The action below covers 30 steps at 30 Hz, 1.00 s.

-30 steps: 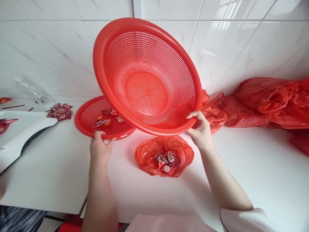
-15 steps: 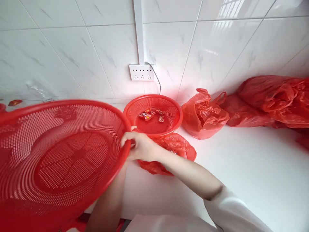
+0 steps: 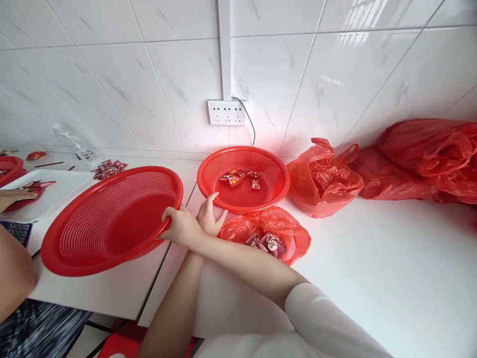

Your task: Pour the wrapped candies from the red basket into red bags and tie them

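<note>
Nearest, the person's bare forearms cross, right over left, in front of a round red perforated plastic basin (image 3: pixel 274 180) standing on the white tabletop (image 3: pixel 376 263) near the wall. The right hand (image 3: pixel 181 226) grasps the rim of a larger round red perforated plastic basin (image 3: pixel 130 226), held tilted to the left of the standing basin. The left hand (image 3: pixel 209 216), partly hidden behind the right wrist, has its fingers spread at the standing basin's near-left rim; whether it grips that rim I cannot tell. Just in front of the standing basin, an open red plastic bag (image 3: pixel 297 242) holds dark red printed packets (image 3: pixel 273 244). Well to the basin's left, a co-worker's hand (image 3: pixel 13 199) is at a red packet over a shallow white rectangular tray (image 3: pixel 69 196). Inside the standing basin lie small red-and-yellow wrapped packets (image 3: pixel 236 179). Just right of it sits a bulging red plastic bag with upright handles (image 3: pixel 316 186), and farther right, more full red plastic bags (image 3: pixel 428 159). Behind and above it, a white rectangular socket panel (image 3: pixel 226 113) is on the tiled wall (image 3: pixel 179 84).
</note>
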### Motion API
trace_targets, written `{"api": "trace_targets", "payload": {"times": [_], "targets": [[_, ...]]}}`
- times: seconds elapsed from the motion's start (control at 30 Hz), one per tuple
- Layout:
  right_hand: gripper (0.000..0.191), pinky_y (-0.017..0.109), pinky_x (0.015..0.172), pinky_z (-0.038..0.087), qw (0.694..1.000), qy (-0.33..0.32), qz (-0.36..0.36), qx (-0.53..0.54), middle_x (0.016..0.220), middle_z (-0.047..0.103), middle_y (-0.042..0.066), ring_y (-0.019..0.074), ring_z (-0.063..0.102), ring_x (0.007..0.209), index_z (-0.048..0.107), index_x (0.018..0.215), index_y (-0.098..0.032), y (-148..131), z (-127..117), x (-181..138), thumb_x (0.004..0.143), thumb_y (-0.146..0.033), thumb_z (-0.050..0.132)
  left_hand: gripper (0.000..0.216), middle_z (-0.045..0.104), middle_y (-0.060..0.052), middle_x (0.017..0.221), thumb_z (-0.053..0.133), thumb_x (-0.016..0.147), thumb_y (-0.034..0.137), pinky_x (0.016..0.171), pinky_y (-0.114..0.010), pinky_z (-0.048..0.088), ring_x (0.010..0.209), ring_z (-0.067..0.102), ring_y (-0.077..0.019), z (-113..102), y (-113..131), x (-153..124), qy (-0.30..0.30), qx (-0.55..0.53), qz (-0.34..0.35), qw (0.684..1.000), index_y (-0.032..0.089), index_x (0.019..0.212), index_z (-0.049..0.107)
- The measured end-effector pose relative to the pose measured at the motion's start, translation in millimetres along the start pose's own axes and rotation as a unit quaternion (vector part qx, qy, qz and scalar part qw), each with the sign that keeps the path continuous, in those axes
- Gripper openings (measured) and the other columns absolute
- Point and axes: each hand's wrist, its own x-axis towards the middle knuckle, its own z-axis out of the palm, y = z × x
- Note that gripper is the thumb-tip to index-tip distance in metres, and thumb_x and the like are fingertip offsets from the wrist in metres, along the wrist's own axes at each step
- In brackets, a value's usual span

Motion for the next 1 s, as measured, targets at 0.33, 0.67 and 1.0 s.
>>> {"api": "trace_targets", "payload": {"times": [0.33, 0.67, 1.0], "targets": [[0.075, 0.032, 0.085, 0.051, 0.981, -0.126, -0.105, 0.104, 0.129, 0.056, 0.012, 0.0190, 0.065, 0.093, 0.025, 0.147, -0.019, -28.1, -29.7, -28.7, 0.083, -0.032, 0.062, 0.063, 0.062, -0.009, 0.124, 0.047, 0.090, 0.030, 0.096, -0.038, 0.047, 0.117, 0.058, -0.0215, -22.4, 5.5, 6.2, -0.066, -0.069, -0.027, 0.995, 0.025, 0.148, 0.023], [0.017, 0.026, 0.065, 0.045, 0.977, -0.110, -0.128, -0.133, 0.082, 0.067, 0.004, 0.0151, 0.061, 0.072, 0.065, 0.092, -0.020, 21.2, -175.5, -166.4, 0.091, -0.025, 0.049, 0.027, 0.069, -0.003, 0.097, 0.045, 0.090, 0.043, 0.075, -0.030, 0.049, 0.088, 0.065, -0.0203, -76.2, 51.5, -15.5, -0.114, -0.010, -0.051, 0.992, 0.025, 0.105, 0.059], [0.027, 0.032, 0.069, 0.046, 0.883, -0.034, 0.254, -0.392, 0.109, 0.062, 0.016, 0.0251, 0.065, 0.089, 0.053, 0.115, -0.013, 133.9, -209.8, -217.8, 0.094, -0.025, 0.041, 0.032, 0.068, -0.004, 0.102, 0.043, 0.087, 0.049, 0.074, -0.034, 0.047, 0.090, 0.064, -0.0236, -41.3, 59.7, -51.4, -0.422, -0.035, -0.052, 0.904, 0.028, 0.104, 0.061]]}}
